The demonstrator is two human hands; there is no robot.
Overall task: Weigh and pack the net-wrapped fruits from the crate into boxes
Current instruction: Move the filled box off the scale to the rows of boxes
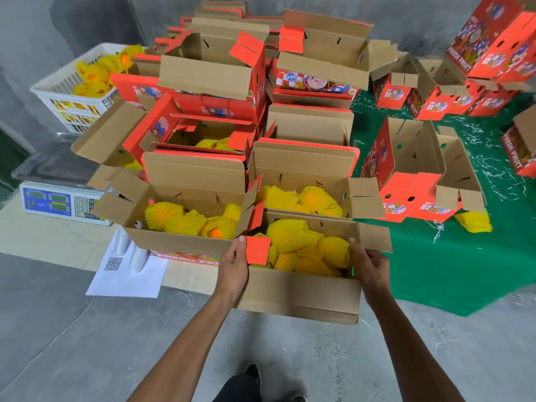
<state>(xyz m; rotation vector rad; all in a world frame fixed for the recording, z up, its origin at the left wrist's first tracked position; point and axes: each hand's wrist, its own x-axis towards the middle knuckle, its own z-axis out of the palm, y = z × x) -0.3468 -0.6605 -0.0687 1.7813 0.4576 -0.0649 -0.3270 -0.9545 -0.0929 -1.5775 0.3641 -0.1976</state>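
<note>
The person is carrying a filled box (301,291) at its two short ends: the left hand (233,269) is gripping the left end wall with the thumb lying up against the red side flap (257,250), and the right hand (372,272) is gripping the right end wall with the thumb hooked over the rim near the fruit. Both hands are curled round cardboard, and this end-on hold is probably keeping the load level while the four flaps are standing open. The net-wrapped fruits (307,248) are lying inside this box, piled to about rim height, which suggests that its packing is finished and that it is being added to the stack. The box is hanging over the near edge of the work surface, just in front of two other filled boxes (185,219) (301,198) that are sitting side by side (their flaps are also open, apparently awaiting closure). Further boxes are stacking up behind them, some holding fruit. The electronic scale (62,203) is standing at the left, well apart from the carried box, with its pan bare. The white crate (65,91) is sitting behind the scale and is holding more netted fruit, so further weighing is likely pending. One loose wrapped fruit (474,221) is resting on the green cloth (435,271) at the right, near empty boxes.
</note>
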